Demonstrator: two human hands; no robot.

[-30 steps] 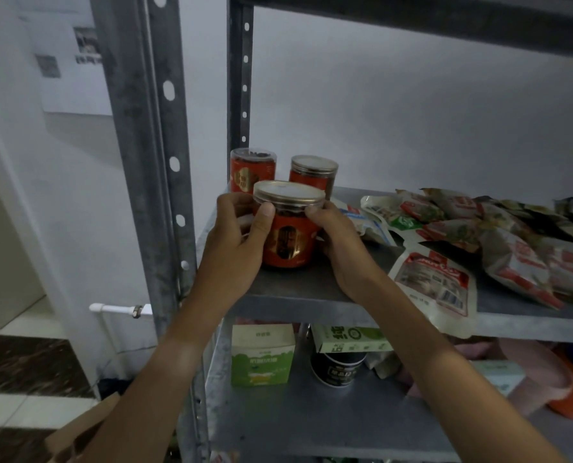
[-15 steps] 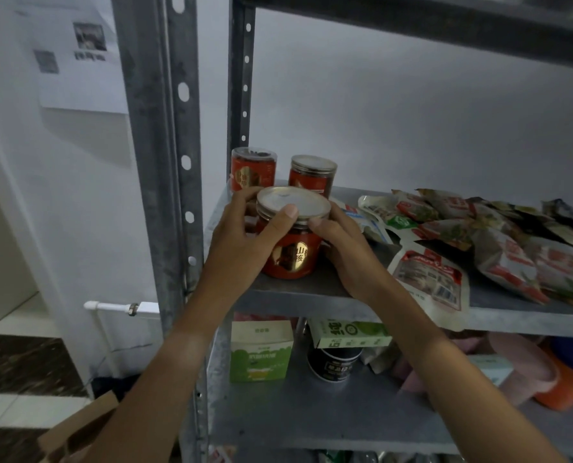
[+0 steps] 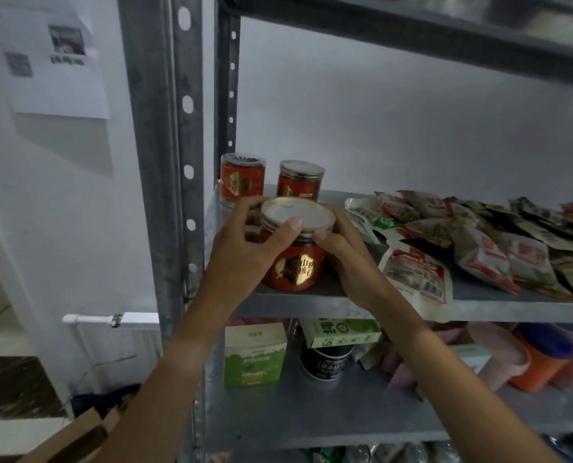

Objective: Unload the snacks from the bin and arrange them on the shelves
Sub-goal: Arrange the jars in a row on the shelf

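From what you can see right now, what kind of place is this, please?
Probably a storeroom or pantry, perhaps at the back of a small shop. A bare metal shelving rack stands against a plain wall, red snack jars and many sealed snack packets lie on one shelf, and a printed notice is stuck to the wall.

Two bare forearms come up from the lower edge, with no sleeve, glove, watch or ring showing on them. The left hand (image 3: 241,248) and the right hand (image 3: 351,262) are bare too, with short, plain, unpainted nails
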